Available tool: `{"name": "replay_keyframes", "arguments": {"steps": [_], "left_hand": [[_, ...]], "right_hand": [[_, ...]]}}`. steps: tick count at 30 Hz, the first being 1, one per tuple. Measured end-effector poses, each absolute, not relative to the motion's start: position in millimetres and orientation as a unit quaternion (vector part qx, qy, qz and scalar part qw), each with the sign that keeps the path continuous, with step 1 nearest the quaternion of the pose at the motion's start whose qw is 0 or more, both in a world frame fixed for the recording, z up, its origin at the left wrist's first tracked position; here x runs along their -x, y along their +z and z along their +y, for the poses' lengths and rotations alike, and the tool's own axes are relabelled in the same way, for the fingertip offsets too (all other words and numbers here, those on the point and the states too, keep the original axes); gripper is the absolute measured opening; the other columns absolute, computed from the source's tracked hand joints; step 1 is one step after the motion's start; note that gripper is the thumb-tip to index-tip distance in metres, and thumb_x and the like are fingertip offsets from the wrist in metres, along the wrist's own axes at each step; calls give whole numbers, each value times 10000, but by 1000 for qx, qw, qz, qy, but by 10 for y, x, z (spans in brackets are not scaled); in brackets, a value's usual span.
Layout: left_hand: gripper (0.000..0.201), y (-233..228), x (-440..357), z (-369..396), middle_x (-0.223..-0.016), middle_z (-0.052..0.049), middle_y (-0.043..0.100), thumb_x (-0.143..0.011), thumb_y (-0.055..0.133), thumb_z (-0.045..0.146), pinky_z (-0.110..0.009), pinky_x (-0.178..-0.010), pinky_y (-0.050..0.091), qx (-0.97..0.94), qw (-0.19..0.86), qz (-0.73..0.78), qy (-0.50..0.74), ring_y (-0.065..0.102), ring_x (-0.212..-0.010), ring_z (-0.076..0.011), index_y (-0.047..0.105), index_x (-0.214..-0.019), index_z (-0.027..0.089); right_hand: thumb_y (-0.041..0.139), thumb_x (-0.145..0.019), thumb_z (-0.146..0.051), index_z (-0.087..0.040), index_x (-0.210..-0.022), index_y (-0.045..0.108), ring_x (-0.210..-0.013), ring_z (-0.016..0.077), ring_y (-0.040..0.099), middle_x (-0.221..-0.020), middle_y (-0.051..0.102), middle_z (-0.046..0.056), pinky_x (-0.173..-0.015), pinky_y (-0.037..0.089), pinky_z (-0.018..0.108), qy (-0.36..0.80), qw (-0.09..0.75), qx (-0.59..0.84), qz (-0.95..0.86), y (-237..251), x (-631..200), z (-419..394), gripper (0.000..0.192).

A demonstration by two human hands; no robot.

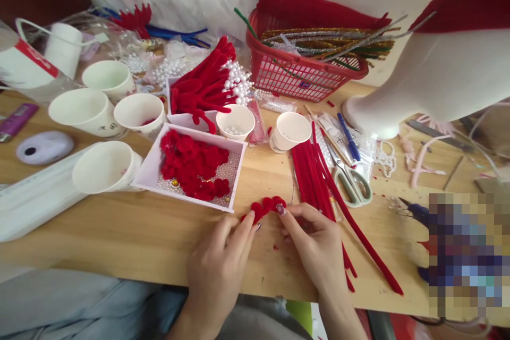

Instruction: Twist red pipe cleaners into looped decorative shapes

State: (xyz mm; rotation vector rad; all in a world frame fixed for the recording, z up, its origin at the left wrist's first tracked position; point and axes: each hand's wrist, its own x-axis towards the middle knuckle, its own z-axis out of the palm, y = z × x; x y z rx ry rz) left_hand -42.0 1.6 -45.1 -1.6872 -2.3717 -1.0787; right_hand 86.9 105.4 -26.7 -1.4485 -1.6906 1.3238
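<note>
Both my hands meet at the front of the wooden table (119, 234). My left hand (223, 260) and my right hand (314, 241) pinch a small red pipe-cleaner piece (268, 206) bent into rounded loops, fingertips at either end of it. Just right of it lies a bundle of straight red pipe cleaners (314, 175), one long stem trailing toward the table's front edge. A white tray (153, 162) of finished red looped pieces sits to the upper left.
Several white paper cups (105, 167) stand at left and centre. A second tray holds red bent stems and pearl beads (237, 81). A red basket (297, 71) of glitter stems is behind. Scissors (353, 180) and a blue pen (348, 135) lie right.
</note>
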Motion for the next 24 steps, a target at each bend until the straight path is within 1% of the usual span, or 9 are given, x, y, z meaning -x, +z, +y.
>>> {"name": "replay_keyframes", "arguments": {"steps": [3, 6, 9, 12, 15, 18, 20, 22, 24], "left_hand": [[227, -478, 428, -11, -857, -58, 776, -916, 642, 166, -250, -582, 435, 559, 18, -760, -331, 699, -621, -173, 778, -1093, 210], [250, -503, 426, -26, -900, -56, 774, -927, 616, 144, -236, -594, 465, 570, 10, -759, -315, 710, -667, -174, 759, -1116, 223], [244, -509, 418, -12, -952, -71, 785, -981, 531, 152, -242, -620, 516, 578, 47, -750, -319, 734, -710, -180, 748, -1087, 188], [280, -507, 421, 20, -1064, -112, 788, -1010, 456, 128, -270, -702, 571, 592, 83, -733, -325, 762, -825, -207, 731, -1064, 122], [279, -511, 435, 47, -1112, -124, 783, -1009, 445, 108, -291, -765, 599, 611, 68, -716, -331, 764, -905, -224, 717, -1064, 85], [266, -517, 445, 58, -1109, -121, 786, -1002, 456, 102, -308, -767, 616, 617, 52, -714, -328, 767, -917, -231, 716, -1053, 86], [264, -515, 447, 56, -1127, -127, 781, -995, 460, 89, -315, -768, 623, 614, 51, -717, -327, 766, -938, -236, 707, -1090, 80], [308, -507, 447, 52, -1161, -124, 770, -997, 427, 67, -313, -765, 630, 618, 52, -716, -321, 764, -963, -234, 687, -1162, 81], [378, -498, 447, 53, -1193, -113, 760, -998, 369, 45, -310, -743, 637, 624, 51, -717, -306, 766, -962, -227, 675, -1211, 105]], "right_hand": [[707, -830, -431, -203, -738, 725, -602, 179, 597, -671, 646, 38, -545, 462, 289, 488, 263, 541, -633, -284, -869, 1064, 246], [712, -825, -469, -191, -768, 713, -602, 187, 615, -691, 666, 52, -522, 474, 286, 484, 251, 549, -633, -283, -866, 1070, 284], [715, -824, -488, -187, -803, 694, -578, 180, 620, -711, 683, 52, -503, 491, 280, 483, 247, 561, -625, -279, -862, 1062, 303], [707, -840, -445, -204, -959, 691, -574, 169, 629, -802, 710, 42, -510, 521, 280, 481, 262, 557, -625, -299, -863, 1056, 270], [665, -876, -375, -235, -1119, 697, -610, 173, 644, -877, 718, 38, -559, 549, 299, 453, 252, 545, -659, -331, -874, 1072, 282], [606, -911, -333, -247, -1118, 731, -705, 195, 668, -927, 708, 57, -601, 551, 310, 419, 227, 530, -701, -341, -891, 1099, 257], [587, -918, -319, -244, -1108, 744, -771, 210, 678, -967, 701, 74, -612, 548, 311, 413, 223, 518, -715, -335, -900, 1115, 257], [571, -926, -320, -241, -1107, 749, -799, 218, 681, -978, 700, 82, -613, 546, 310, 419, 219, 508, -720, -326, -903, 1126, 266], [563, -932, -339, -236, -1089, 753, -785, 220, 681, -948, 706, 80, -606, 545, 310, 427, 217, 507, -717, -316, -900, 1133, 267]]}}
